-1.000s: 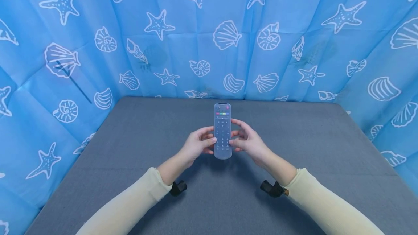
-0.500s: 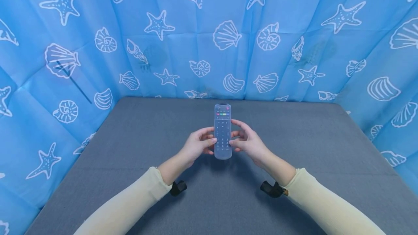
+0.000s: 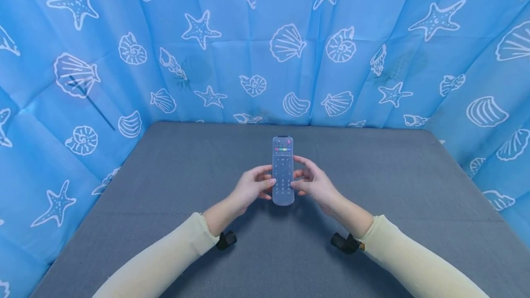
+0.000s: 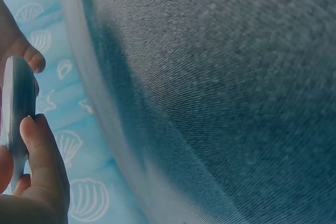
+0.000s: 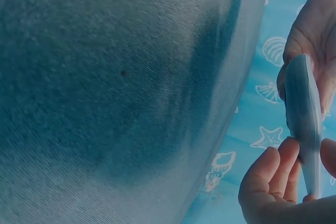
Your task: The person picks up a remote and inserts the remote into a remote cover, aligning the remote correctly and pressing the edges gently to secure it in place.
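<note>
A remote control (image 3: pixel 283 169) in a translucent cover is held up above the grey table, its buttons facing the head camera and its long side pointing away. My left hand (image 3: pixel 252 185) pinches its left edge, thumb on the front and fingers at the side and behind. On the opposite edge my right hand (image 3: pixel 314 182) pinches it the same way. In the left wrist view the remote control (image 4: pixel 20 108) appears edge-on between thumb and fingers. The right wrist view also catches the remote control (image 5: pixel 303 114) from the side, both hands touching it.
A grey cloth covers the table (image 3: pixel 198 160). Behind and along both sides hangs a blue curtain (image 3: pixel 232 68) printed with white shells and starfish. Black wrist mounts (image 3: pixel 347 243) sit under both sleeves.
Both hands have come slightly lower in the head view, bringing the remote control down with them. The grip looks the same, and the head view has shifted a little.
</note>
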Motion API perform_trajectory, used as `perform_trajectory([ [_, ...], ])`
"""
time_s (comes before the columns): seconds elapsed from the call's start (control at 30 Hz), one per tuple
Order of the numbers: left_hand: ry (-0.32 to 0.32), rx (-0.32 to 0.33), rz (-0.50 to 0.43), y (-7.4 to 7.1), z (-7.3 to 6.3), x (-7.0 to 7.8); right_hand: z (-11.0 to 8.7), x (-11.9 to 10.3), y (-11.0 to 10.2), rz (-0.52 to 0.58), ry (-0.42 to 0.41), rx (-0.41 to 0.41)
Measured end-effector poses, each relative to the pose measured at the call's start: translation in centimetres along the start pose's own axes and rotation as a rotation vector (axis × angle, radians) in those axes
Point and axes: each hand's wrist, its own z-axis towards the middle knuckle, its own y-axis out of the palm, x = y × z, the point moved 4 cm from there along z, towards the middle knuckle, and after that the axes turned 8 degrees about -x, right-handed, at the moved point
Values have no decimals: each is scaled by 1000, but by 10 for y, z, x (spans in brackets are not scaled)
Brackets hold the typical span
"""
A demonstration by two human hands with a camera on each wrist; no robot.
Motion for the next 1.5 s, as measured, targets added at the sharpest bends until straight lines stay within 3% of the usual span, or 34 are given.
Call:
perform_trajectory([
  [0.9, -112, 3, -8, 2, 4, -18, 0, 17, 2, 40, 94, 24],
  [1.2, -177, 39, 3, 2, 8, -18, 3, 23, 2, 66, 114, 45],
  [1.5, -199, 36, 4, 2, 12, -21, 5, 28, 1, 105, 154, 57],
])
